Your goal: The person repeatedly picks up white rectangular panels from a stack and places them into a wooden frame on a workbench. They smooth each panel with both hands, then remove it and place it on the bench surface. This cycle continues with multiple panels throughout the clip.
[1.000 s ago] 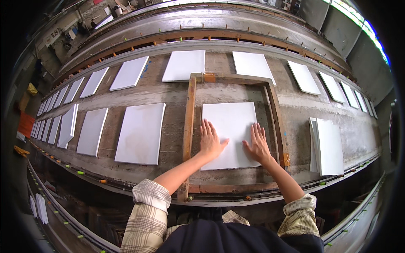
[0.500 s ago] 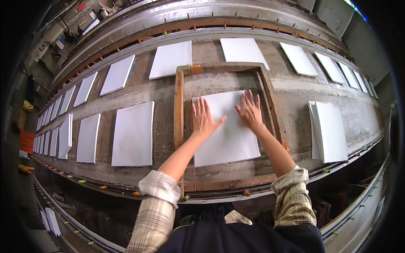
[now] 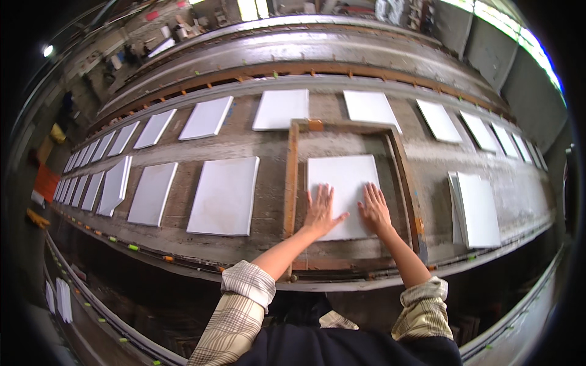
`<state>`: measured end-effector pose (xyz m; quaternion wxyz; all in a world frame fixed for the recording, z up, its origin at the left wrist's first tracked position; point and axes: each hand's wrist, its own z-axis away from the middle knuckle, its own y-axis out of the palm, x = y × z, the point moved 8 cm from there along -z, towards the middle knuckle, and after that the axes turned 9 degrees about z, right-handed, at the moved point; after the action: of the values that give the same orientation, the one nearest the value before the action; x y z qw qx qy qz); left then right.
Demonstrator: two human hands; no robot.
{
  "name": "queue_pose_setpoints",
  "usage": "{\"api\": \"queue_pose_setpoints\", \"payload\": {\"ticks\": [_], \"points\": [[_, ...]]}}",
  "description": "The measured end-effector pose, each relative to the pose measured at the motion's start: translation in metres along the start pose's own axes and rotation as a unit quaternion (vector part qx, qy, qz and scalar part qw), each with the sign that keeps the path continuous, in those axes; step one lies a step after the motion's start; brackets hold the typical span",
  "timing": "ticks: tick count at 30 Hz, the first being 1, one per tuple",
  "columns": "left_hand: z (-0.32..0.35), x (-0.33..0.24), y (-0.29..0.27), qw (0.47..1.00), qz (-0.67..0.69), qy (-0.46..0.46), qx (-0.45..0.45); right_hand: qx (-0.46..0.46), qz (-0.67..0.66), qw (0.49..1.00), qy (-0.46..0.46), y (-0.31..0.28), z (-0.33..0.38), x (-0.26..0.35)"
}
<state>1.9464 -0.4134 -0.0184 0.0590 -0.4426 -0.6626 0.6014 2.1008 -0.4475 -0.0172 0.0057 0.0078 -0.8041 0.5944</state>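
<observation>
Head view, right of centre: left hand (image 3: 321,213) and right hand (image 3: 375,213), fingers (image 3: 325,196) spread, lie on a white sheet (image 3: 343,183)

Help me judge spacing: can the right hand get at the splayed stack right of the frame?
Probably yes: the right hand lies open on the white sheet, holding nothing, and only the frame's right bar, seemingly low enough to cross, stands before the stack.
</observation>
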Motion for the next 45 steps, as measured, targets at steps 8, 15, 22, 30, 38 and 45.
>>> {"api": "queue_pose_setpoints", "payload": {"ticks": [8,15,22,30,38,45], "points": [[0.102,0.059,-0.194,0.887,0.452,-0.069,-0.07,0.242,-0.246,0.939,-0.001,-0.061,0.001,0.071],[0.31,0.277,-0.389,0.756,0.428,-0.212,-0.447,0.294,-0.211,0.894,-0.263,-0.137,-0.066,0.29],[0.448,0.419,-0.467,0.622,0.389,-0.221,-0.643,0.394,-0.371,0.728,-0.421,-0.062,-0.161,0.639],[0.488,0.534,-0.506,0.557,0.386,-0.257,-0.689,0.456,-0.601,0.651,-0.081,0.072,-0.247,0.905],[0.501,0.62,-0.502,0.513,0.355,-0.318,-0.714,0.303,-0.436,0.834,0.15,0.101,-0.283,0.982],[0.502,0.636,-0.5,0.436,0.448,-0.316,-0.714,0.413,-0.677,0.607,0.049,0.091,-0.308,1.008]]}}
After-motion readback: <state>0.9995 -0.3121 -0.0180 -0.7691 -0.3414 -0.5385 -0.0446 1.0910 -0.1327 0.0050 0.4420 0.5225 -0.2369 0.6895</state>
